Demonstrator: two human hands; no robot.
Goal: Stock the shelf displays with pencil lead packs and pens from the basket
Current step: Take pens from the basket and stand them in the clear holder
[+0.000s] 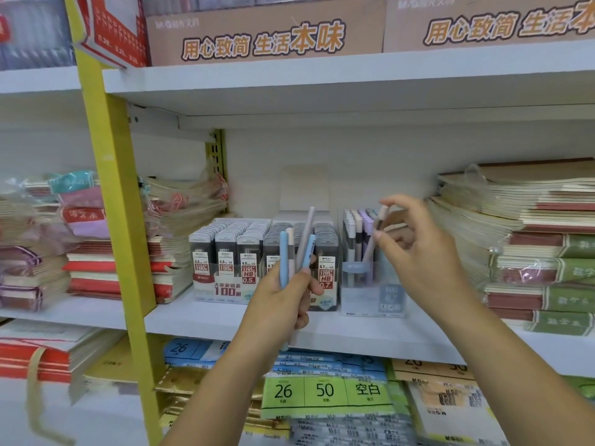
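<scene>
Head view: left grip (283, 304) holds a bunch of pens (301, 249), right grip (418, 249) pinches one pen (379, 223) at the clear box (370, 299) of upright pens (354, 226), beside trays (225, 292) of lead packs (225, 249).

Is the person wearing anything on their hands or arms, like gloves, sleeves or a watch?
No. The left hand and the right hand are bare: no gloves, and no rings that I can see. The left forearm and the right forearm are bare too, down to the picture's edge. No sleeve, watch or bracelet shows.
</scene>
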